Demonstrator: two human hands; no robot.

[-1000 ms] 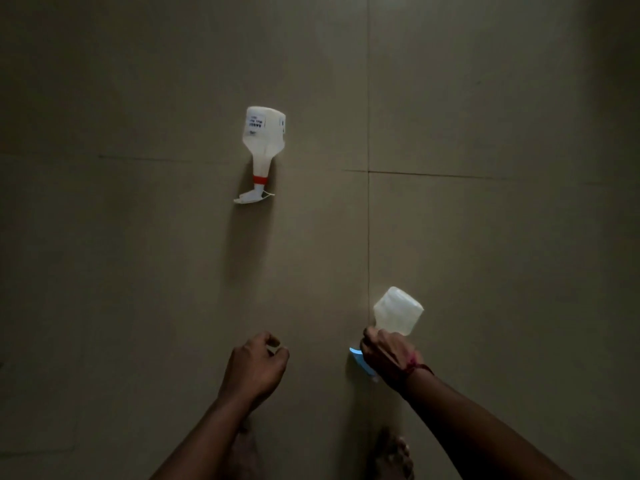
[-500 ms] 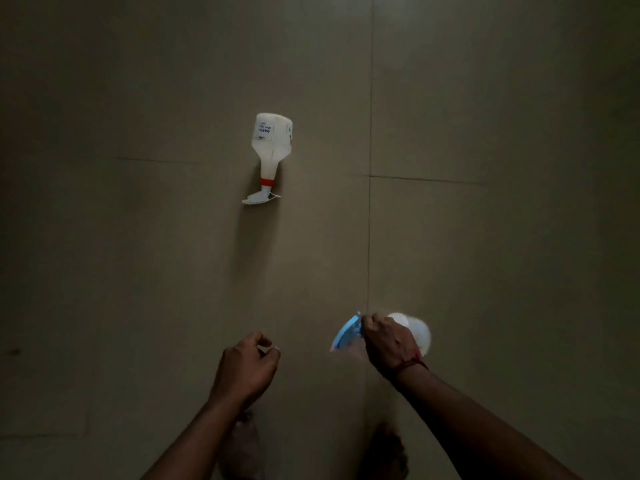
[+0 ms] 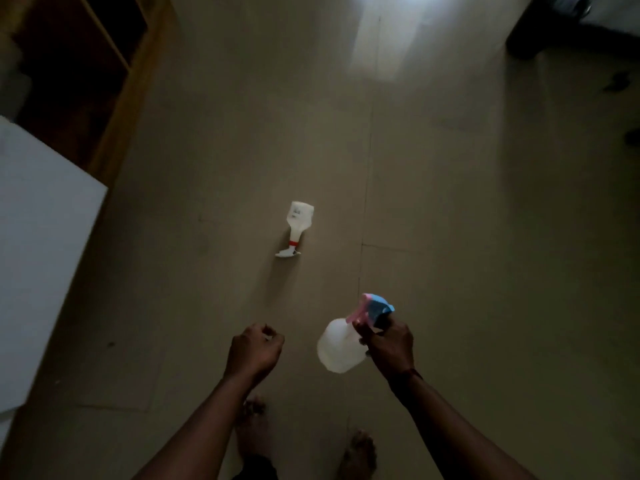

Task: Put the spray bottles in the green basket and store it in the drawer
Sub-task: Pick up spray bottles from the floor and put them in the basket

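Observation:
My right hand (image 3: 389, 344) grips the neck of a translucent spray bottle (image 3: 337, 349) with a blue and pink trigger head, held above the floor with its body hanging to the left. A white spray bottle with a red collar (image 3: 297, 226) lies on its side on the tiled floor ahead, nozzle toward me. My left hand (image 3: 254, 351) hovers curled, fingers closed, with nothing visible in it. No green basket shows in this view.
A wooden cabinet with open dark compartments (image 3: 86, 74) stands at the upper left, with a white panel (image 3: 38, 244) in front of it. A dark object (image 3: 540, 26) sits at the top right. My bare feet (image 3: 358, 455) are at the bottom.
My right hand has lifted the blue-headed bottle off the floor and turned it so its head points up. The view has pulled back, so the cabinet and more floor now show.

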